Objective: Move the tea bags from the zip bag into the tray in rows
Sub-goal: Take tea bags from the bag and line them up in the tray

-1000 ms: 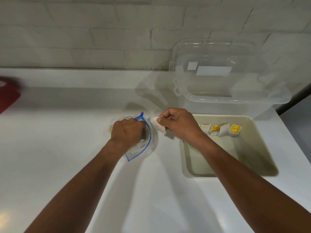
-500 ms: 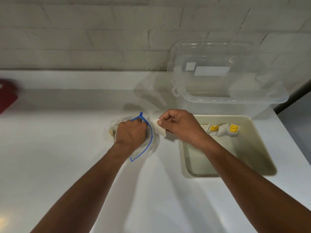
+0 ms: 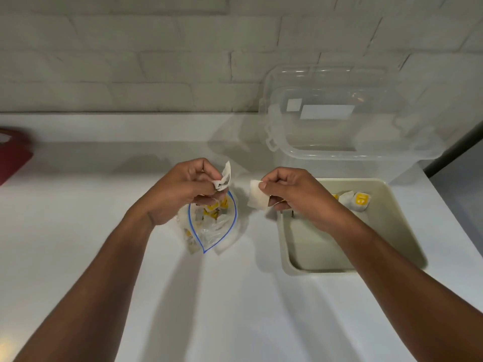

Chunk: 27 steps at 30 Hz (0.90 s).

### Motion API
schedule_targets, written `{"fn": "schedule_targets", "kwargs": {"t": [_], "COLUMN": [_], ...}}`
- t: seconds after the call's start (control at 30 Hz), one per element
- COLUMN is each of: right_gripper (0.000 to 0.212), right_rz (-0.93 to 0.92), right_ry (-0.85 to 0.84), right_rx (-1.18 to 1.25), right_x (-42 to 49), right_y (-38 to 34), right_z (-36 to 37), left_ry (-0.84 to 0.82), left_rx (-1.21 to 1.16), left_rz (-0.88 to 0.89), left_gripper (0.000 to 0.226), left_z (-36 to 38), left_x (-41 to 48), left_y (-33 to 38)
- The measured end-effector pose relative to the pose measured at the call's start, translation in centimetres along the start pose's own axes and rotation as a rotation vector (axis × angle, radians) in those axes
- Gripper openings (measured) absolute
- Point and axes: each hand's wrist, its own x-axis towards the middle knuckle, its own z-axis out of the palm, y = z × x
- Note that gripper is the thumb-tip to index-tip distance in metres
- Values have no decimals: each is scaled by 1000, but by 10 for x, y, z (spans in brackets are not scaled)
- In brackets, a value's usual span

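Left hand (image 3: pixel 183 189) has lifted from the zip bag (image 3: pixel 211 228), pinching a tea bag (image 3: pixel 224 178); right hand (image 3: pixel 295 194) pinches a second tea bag (image 3: pixel 257 198). Light and flimsy, probably: hold by corners.

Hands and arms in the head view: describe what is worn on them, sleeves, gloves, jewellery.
Nothing worn shows. The left hand and right hand are bare: no gloves, no rings visible. The left forearm and right forearm are bare down to the frame's bottom edge, with no sleeve, watch or bracelet in view.
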Motion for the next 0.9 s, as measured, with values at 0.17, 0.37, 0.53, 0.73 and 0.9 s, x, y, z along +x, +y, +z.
{"fn": "schedule_targets", "kwargs": {"t": [0.17,0.37,0.53,0.73,0.9], "right_gripper": [7,10,5,8,7], "right_rz": [-3,-21,-4,19,38], "right_ry": [3,39,140,178,215], "right_rx": [30,86,42,-39,-167], "right_x": [-12,-36,-55,-73,-75], "right_y": [0,5,17,34,50], "right_z": [-13,-51,-90,-130,-154], "left_ry": [-77,-65,-196,-234,-232], "left_rx": [-281,-119,-55,-22,111], "left_rz": [31,95,46,27,67], "left_gripper": [7,16,21,8,5], "left_z": [34,88,128,165,182], "left_x": [4,29,46,61,74], "left_y": [6,18,20,17,12]}}
